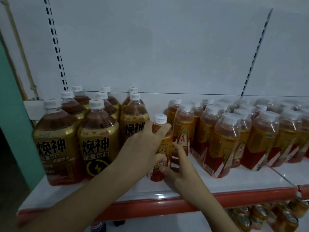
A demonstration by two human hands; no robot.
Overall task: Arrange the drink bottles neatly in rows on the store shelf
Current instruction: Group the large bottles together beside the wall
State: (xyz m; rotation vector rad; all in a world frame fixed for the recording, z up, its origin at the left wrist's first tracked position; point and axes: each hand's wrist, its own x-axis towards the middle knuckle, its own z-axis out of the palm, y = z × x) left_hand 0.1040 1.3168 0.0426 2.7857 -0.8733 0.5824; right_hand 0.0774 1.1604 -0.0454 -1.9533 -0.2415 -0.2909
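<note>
A small gold-and-red drink bottle (163, 146) with a white cap stands near the front of the white shelf (242, 181), between two groups of bottles. My left hand (143, 143) wraps around its upper body from the left. My right hand (177, 166) grips its lower part from the right, thumb across the front. Several large gold-labelled bottles (98, 139) stand in rows to the left. Rows of small bottles (224, 144) of the same kind fill the right side, some with clear over-caps.
The shelf has a red front strip (217, 198) and a white back panel with slotted uprights (56, 47). Cans (267, 215) lie on the lower shelf at the bottom right. A green wall (15, 114) borders the left. Bare shelf shows behind the held bottle.
</note>
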